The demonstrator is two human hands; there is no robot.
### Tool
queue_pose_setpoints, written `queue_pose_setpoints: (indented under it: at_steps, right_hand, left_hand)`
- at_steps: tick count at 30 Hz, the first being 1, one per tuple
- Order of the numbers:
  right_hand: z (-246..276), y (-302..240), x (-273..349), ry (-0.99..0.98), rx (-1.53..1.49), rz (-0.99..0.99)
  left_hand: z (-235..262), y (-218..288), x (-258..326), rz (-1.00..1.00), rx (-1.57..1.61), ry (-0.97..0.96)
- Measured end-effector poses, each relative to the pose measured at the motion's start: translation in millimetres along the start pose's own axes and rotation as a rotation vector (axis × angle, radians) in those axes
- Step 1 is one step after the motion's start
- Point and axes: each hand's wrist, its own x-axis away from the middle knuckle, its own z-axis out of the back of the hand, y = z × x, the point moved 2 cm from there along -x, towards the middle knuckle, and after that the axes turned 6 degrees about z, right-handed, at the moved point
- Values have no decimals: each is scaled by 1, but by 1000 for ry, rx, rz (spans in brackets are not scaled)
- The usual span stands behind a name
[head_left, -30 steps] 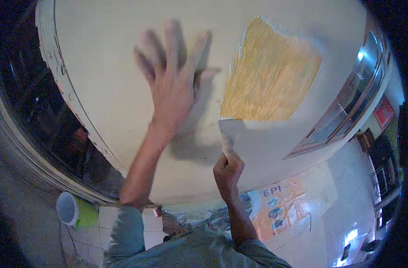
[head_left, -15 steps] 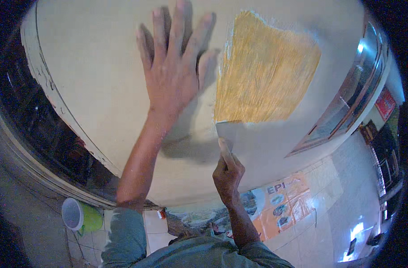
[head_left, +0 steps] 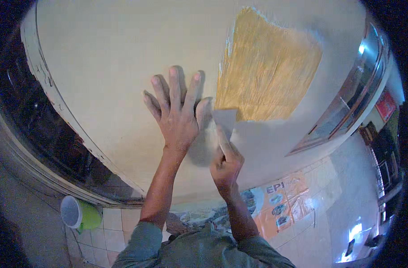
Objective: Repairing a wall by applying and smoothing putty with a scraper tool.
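Note:
My left hand [head_left: 179,114] rests flat with its fingers spread on a cream wall [head_left: 101,67]. In my right hand [head_left: 226,167] is a putty knife [head_left: 225,120], its wide grey blade pointing up. My index finger stretches along the blade, and the handle is hidden in my fist. The blade's upper edge lies over the lower left corner of an ochre, streaky patch [head_left: 271,67] on the wall. Whitish, ragged borders run along the patch's left and top edges. My left thumb is close to the blade, a little apart from it.
A dark window opening with a chipped white frame [head_left: 56,96] curves along the left. To the right is a glazed window [head_left: 340,102]. Below, a green and white bucket [head_left: 81,214] stands on the tiled floor, and an orange printed banner [head_left: 282,203] lies near the wall's foot.
My left hand has moved down and slightly right across the wall. The putty knife has shifted up a little, its blade now overlapping the patch's lower left corner.

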Motion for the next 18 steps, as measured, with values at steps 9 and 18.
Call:
queue_pose_setpoints:
  at_steps: [9,18]
  right_hand:
    - [-1,7,24,-100,39,-66]
    - [4,2,25,-70,-6,-69]
  left_hand:
    - [0,-8,47,41,-69,-219]
    - [5,-13,64,73,49,-344]
